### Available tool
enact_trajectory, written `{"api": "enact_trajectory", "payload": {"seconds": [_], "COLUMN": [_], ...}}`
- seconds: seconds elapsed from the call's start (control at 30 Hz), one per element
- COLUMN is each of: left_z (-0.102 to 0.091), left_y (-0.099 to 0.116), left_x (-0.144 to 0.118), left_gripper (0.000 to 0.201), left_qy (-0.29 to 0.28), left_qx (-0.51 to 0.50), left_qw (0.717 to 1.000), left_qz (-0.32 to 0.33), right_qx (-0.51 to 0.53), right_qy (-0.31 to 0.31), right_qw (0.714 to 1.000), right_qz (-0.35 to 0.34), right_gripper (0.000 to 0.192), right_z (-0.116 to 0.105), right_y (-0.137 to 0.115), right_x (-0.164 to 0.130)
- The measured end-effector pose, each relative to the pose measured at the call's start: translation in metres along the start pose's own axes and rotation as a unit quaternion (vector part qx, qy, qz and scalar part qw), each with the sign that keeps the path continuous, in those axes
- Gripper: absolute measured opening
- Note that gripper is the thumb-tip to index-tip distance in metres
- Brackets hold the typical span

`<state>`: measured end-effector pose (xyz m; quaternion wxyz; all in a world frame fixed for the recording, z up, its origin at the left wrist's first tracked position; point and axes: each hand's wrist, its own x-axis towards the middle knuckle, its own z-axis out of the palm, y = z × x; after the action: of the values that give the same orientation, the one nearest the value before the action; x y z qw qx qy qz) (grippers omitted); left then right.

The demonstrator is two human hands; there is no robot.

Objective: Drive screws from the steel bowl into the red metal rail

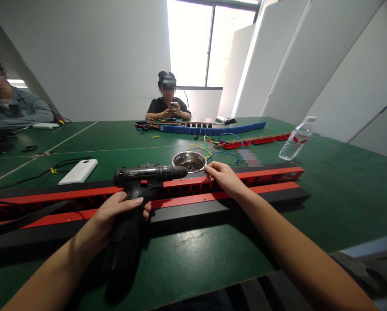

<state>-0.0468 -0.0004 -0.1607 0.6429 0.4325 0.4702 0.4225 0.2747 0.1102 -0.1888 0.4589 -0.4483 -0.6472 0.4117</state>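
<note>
My left hand (122, 209) is wrapped around the grip of a black cordless drill (141, 177), whose chuck points to the right. A thin bit (196, 171) sticks out of the chuck. The fingertips of my right hand (221, 175) are pinched together at the end of the bit; whatever is between them is too small to make out. Just behind the bit stands a metal bowl (177, 160) with many small dark screws (191, 165) in it. Below both hands lie long red and black rails (187, 201), side by side across the table.
A white power bank (79, 171) with a black cable lies at left on the green table (193, 255). Beyond the bowl are coloured wires (209, 147), red strips (264, 140) and a blue rail (212, 128). A water bottle (295, 142) stands at right. Two people sit across the table.
</note>
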Motion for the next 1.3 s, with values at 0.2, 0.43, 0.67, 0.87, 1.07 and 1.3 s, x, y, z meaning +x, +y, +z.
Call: {"api": "enact_trajectory", "payload": {"seconds": [0.2, 0.43, 0.67, 0.87, 1.07, 1.3], "left_z": [-0.0018, -0.0012, -0.0010, -0.0006, -0.0003, -0.0002], "left_y": [-0.0004, 0.0000, 0.0010, 0.0015, 0.0024, 0.0023], "left_x": [0.0005, 0.0012, -0.0001, 0.0009, -0.0027, -0.0004], "left_gripper": [0.020, 0.020, 0.020, 0.022, 0.021, 0.021], "left_qy": [-0.002, -0.002, -0.001, -0.005, -0.007, -0.005], "left_qx": [0.003, -0.005, 0.001, 0.002, 0.005, 0.002], "left_qw": [1.000, 1.000, 1.000, 1.000, 1.000, 1.000], "left_qz": [0.000, -0.002, 0.000, 0.000, -0.005, -0.007], "right_qx": [-0.001, -0.008, -0.009, -0.007, -0.007, -0.006], "right_qy": [-0.001, -0.001, 0.001, 0.002, 0.003, 0.001], "right_qw": [1.000, 1.000, 1.000, 1.000, 1.000, 1.000], "right_qz": [-0.001, 0.000, -0.004, -0.004, -0.003, -0.004], "right_gripper": [0.035, 0.034, 0.034, 0.035, 0.035, 0.036], "right_z": [-0.0001, 0.0000, -0.0001, -0.0001, 0.0000, 0.0000], "right_y": [0.0001, 0.0005, 0.0003, 0.0012, 0.0004, 0.0007], "right_x": [0.0001, -0.0002, -0.0002, 0.0002, -0.0004, 0.0002]}}
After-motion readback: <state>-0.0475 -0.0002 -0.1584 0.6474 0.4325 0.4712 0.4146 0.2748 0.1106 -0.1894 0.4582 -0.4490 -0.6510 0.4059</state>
